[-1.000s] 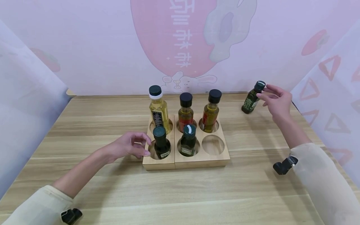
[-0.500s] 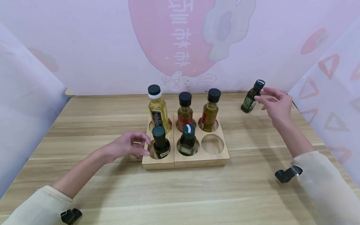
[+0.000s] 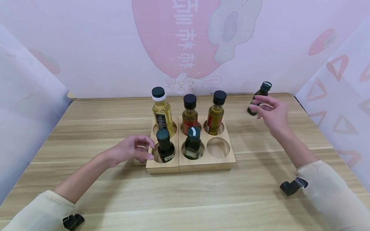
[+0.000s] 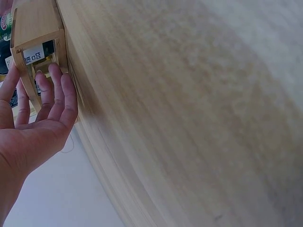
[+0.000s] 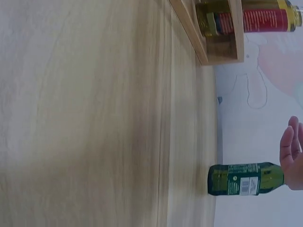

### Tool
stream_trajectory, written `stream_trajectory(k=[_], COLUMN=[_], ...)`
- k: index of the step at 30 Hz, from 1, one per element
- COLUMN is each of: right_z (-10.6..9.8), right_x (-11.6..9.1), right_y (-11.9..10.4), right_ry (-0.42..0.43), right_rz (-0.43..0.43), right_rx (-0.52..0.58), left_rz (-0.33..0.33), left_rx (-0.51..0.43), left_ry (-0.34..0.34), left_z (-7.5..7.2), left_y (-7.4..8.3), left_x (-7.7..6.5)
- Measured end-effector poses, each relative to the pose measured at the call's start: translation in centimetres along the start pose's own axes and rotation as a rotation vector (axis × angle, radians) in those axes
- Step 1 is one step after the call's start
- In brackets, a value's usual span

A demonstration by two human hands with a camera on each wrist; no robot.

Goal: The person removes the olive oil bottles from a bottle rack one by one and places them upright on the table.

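My left hand [image 3: 136,149] rests at the left side of a wooden bottle rack [image 3: 208,166], its fingertips at the front left corner; the left wrist view shows the loosely bent fingers along the rack's open end. A dark bottle with a green cap [image 3: 165,149] leans in the hole beside them. My right hand [image 3: 273,114], fingers loosely bent and holding nothing, is at the back right. Behind it in the head view, partly hidden, a small green oil bottle [image 3: 264,88] stands on the table; its label shows in the right wrist view.
The rack also holds a pale yellow oil bottle [image 3: 163,115], two black-capped bottles with red labels, [image 3: 190,117] and another green-capped bottle [image 3: 193,144]. A front right hole [image 3: 218,149] shows its wooden floor. Printed cloth [image 3: 110,57] stands behind the table [image 3: 188,199].
My right hand has come away from the green oil bottle and moved left, now overlapping its lower part in the head view. The bottle stays put. My left hand has not moved.
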State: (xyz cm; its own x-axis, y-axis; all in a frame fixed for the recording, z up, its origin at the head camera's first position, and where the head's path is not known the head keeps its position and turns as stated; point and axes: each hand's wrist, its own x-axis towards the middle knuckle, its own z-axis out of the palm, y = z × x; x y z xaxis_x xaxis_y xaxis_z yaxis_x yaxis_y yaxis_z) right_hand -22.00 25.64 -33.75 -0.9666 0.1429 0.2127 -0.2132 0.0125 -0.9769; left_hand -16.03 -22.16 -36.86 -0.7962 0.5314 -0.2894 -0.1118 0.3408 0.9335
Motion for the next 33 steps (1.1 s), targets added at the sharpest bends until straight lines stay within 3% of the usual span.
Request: stream_trajectory(k=[11, 24, 33], right_z=[2.4, 5.3, 6.8], right_x=[-1.5, -1.8, -1.9], right_y=[0.3, 0.1, -0.5], right_ry=[-0.149, -0.321, -0.333], right_rz=[-0.018, -0.076, -0.083], right_rx=[-0.056, 0.021, 0.023], left_rz=[-0.001, 0.005, 0.018], left_rx=[-0.004, -0.007, -0.007], left_ry=[-0.001, 0.001, -0.003], left_z=[0.0, 0.0, 0.0], left_y=[-0.2, -0.4, -0.3], left_x=[0.1, 0.1, 0.1])
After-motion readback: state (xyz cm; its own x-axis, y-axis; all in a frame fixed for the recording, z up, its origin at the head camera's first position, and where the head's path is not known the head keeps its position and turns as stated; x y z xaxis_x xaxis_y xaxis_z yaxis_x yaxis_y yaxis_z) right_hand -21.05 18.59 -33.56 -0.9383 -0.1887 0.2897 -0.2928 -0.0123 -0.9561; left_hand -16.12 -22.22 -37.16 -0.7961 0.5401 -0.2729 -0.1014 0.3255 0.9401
